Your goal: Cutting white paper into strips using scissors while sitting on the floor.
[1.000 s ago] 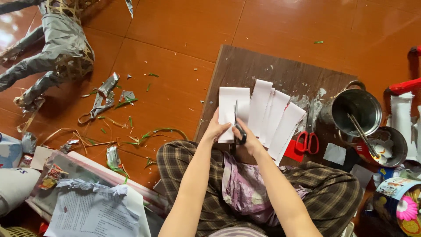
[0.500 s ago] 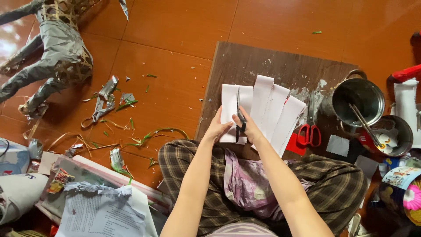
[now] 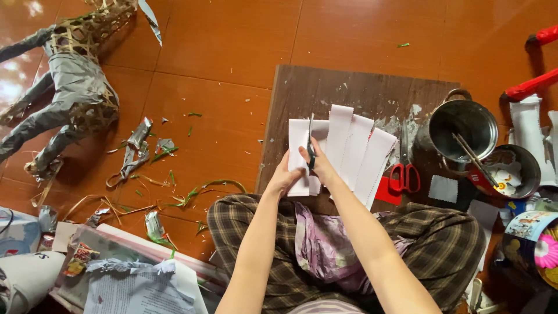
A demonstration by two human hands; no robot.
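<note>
Right hand (image 3: 318,166) grips dark scissors (image 3: 311,145) partway through white sheet (image 3: 299,151), left hand (image 3: 285,177) pinching it; three cut strips (image 3: 357,151) lie beside.

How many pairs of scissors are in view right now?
2. One pair of dark scissors is in the right hand, cutting the white paper that the left hand steadies. The red-handled scissors lie on the brown board beside the metal pot. Others may be hidden in the clutter.
</note>
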